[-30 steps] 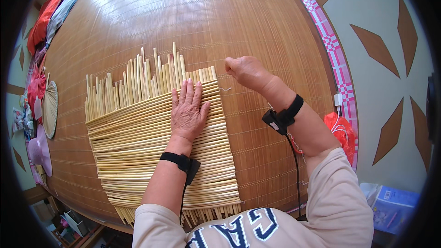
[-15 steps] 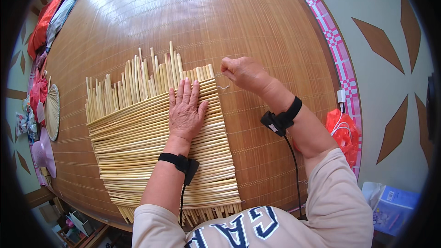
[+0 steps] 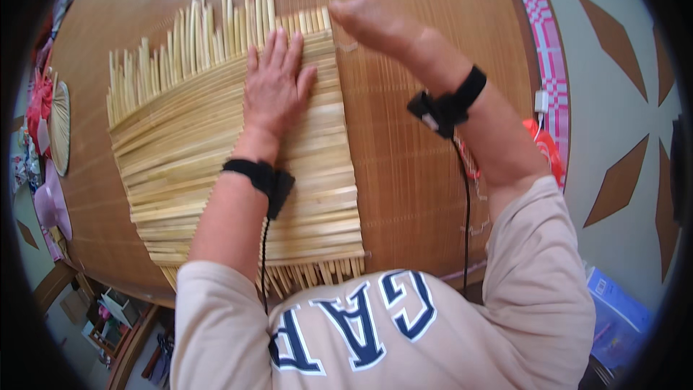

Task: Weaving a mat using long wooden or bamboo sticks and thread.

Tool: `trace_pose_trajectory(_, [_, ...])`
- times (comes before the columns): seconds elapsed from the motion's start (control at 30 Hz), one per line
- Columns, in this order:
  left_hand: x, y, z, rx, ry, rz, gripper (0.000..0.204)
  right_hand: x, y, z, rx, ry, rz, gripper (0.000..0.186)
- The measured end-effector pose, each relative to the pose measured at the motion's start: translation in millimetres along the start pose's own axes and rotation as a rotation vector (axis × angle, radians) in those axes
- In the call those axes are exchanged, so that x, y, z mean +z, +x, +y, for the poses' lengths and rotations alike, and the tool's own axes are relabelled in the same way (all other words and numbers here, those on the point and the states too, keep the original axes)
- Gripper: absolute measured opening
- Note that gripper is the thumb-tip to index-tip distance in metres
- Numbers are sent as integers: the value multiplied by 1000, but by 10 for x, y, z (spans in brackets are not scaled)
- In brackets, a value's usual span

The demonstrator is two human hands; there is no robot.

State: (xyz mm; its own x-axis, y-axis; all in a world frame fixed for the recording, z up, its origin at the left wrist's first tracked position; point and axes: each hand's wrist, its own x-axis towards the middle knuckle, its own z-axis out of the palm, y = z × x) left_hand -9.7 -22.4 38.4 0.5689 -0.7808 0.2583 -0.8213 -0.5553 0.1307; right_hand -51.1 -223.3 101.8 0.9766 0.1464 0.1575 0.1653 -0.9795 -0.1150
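Note:
A mat of pale, peeled sticks (image 3: 310, 180) lies in front of me, its sticks packed side by side crosswise. Along its far edge, upright sticks (image 3: 191, 43) of uneven length stick out away from me. My left hand (image 3: 276, 94) rests flat on the mat near that edge, fingers stretched out. At the mat's far right corner is my right hand (image 3: 372, 20), smeared by motion, its fingers drawn together close to the last short sticks. Whatever it pinches, if anything, is hidden. A short white string end (image 3: 349, 47) shows just below it, beside the mat's right edge.
Under everything spreads a brown slatted bamboo surface (image 3: 404, 195), with a pink-and-white checked cloth (image 3: 538, 22) along its right edge. A red plastic bag (image 3: 546, 150) and a white plug (image 3: 541, 101) sit there. At left are a woven fan (image 3: 60, 128) and a pink hat (image 3: 52, 202).
The whole scene has shifted upward in the picture as the view tilted. My right fist has come slightly nearer the mat's far right corner. My left hand stays flat on the sticks.

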Motion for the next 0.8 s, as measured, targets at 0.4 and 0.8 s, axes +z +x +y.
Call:
trace_pose_trajectory(0.4, [242, -65, -78, 4, 81, 17, 53, 252, 34, -16, -116, 69, 50, 8])
trace_pose_trajectory(0.8, [73, -38, -7, -20, 2, -49, 55, 35, -4, -17, 24, -15, 7, 7])
